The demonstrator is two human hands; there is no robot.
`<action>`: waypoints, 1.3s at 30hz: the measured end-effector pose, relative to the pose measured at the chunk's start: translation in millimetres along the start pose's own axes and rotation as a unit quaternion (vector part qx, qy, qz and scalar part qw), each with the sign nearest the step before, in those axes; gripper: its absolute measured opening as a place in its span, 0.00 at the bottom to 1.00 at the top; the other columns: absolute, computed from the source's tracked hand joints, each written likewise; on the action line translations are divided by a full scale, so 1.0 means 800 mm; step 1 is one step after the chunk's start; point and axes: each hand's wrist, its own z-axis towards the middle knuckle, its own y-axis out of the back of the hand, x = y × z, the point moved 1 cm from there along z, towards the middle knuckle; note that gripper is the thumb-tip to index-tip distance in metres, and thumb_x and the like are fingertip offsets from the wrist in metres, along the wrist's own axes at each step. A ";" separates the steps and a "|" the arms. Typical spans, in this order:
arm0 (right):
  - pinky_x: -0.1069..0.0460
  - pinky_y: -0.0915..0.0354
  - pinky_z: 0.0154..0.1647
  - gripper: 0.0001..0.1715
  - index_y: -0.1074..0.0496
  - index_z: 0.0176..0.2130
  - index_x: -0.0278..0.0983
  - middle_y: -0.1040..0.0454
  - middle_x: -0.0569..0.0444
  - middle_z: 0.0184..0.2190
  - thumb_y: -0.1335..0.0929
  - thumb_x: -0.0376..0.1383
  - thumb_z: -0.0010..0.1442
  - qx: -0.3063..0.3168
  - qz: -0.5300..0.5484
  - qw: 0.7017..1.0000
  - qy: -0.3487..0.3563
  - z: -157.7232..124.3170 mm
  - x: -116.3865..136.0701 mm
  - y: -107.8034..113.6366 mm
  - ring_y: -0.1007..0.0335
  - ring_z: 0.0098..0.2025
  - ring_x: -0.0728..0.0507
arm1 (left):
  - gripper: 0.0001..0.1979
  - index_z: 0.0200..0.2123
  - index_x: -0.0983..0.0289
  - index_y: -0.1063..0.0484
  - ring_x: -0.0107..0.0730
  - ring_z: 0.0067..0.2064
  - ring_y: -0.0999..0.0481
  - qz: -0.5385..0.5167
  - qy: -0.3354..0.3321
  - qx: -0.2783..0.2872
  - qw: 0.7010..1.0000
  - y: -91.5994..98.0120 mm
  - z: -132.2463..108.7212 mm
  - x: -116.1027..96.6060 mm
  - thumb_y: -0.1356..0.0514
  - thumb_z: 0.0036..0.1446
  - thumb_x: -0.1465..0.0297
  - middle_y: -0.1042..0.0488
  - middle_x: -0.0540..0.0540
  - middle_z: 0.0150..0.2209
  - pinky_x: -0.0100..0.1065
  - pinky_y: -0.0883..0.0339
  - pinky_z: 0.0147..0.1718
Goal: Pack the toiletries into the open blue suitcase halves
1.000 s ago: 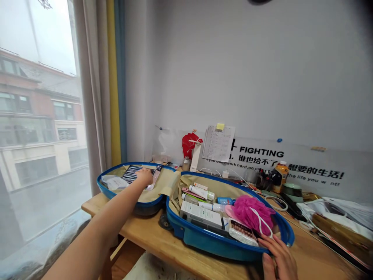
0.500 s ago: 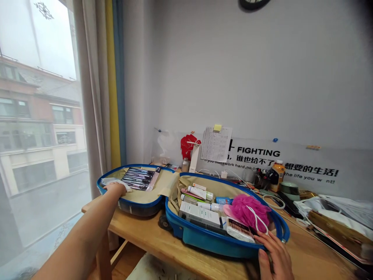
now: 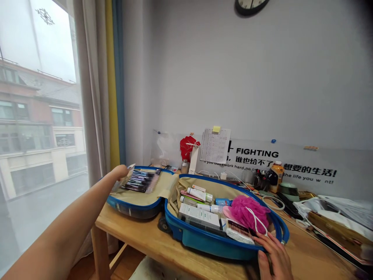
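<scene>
A small blue suitcase (image 3: 212,243) lies open on a wooden table, both halves facing up. Over its left half, my left hand (image 3: 120,173) is closed on a pale, thin packet (image 3: 128,177), whose kind I cannot make out. Beneath it lies a pack of makeup brushes (image 3: 136,181). My right hand (image 3: 274,252) grips the front rim of the right half, thumb outside and fingers over the edge. By those fingers are a pack of cotton swabs (image 3: 239,230) and a pink bath puff (image 3: 250,212). White tubes (image 3: 199,193) and a white-and-grey box (image 3: 199,216) fill the middle.
The wooden table (image 3: 140,231) runs under the suitcase. To the right are cables, an orange-labelled bottle (image 3: 276,177), a green-lidded jar (image 3: 288,190) and a brown pouch (image 3: 340,229). A window (image 3: 37,136) and curtains (image 3: 96,97) stand at the left.
My left hand has risen off the suitcase's left half, bringing the pale packet up with it. My right hand has stayed on the rim.
</scene>
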 end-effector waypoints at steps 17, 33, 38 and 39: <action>0.39 0.38 0.52 0.18 0.29 0.44 0.39 0.26 0.48 0.41 0.41 0.45 0.64 0.010 0.012 1.000 -0.017 0.000 -0.002 0.001 0.33 0.52 0.37 | 0.17 0.51 0.65 0.32 0.37 0.48 0.27 -0.263 -0.298 0.071 0.915 -0.077 -0.118 -0.310 0.44 0.63 0.62 0.28 0.57 0.49 0.46 0.31 0.48; 0.39 0.38 0.52 0.16 0.31 0.45 0.39 0.27 0.48 0.42 0.42 0.42 0.65 0.007 -0.011 1.000 -0.004 0.000 -0.001 0.002 0.34 0.52 0.37 | 0.28 0.56 0.60 0.32 0.39 0.64 0.41 -0.133 -0.506 0.229 0.821 -0.154 -0.191 -0.340 0.34 0.50 0.70 0.35 0.56 0.61 0.33 0.46 0.62; 0.40 0.38 0.52 0.17 0.30 0.44 0.39 0.26 0.48 0.42 0.42 0.43 0.65 0.002 0.001 1.000 0.000 -0.002 -0.005 0.001 0.34 0.52 0.37 | 0.20 0.56 0.56 0.33 0.32 0.63 0.39 -0.159 -0.472 0.162 0.852 -0.138 -0.175 -0.341 0.44 0.62 0.63 0.35 0.53 0.61 0.36 0.46 0.62; 0.40 0.38 0.52 0.17 0.30 0.44 0.39 0.26 0.48 0.42 0.42 0.43 0.65 0.002 0.003 1.000 -0.002 -0.002 -0.005 0.002 0.34 0.52 0.37 | 0.19 0.57 0.57 0.34 0.34 0.63 0.39 -0.167 -0.458 0.139 0.862 -0.133 -0.165 -0.339 0.46 0.63 0.63 0.36 0.54 0.62 0.40 0.46 0.62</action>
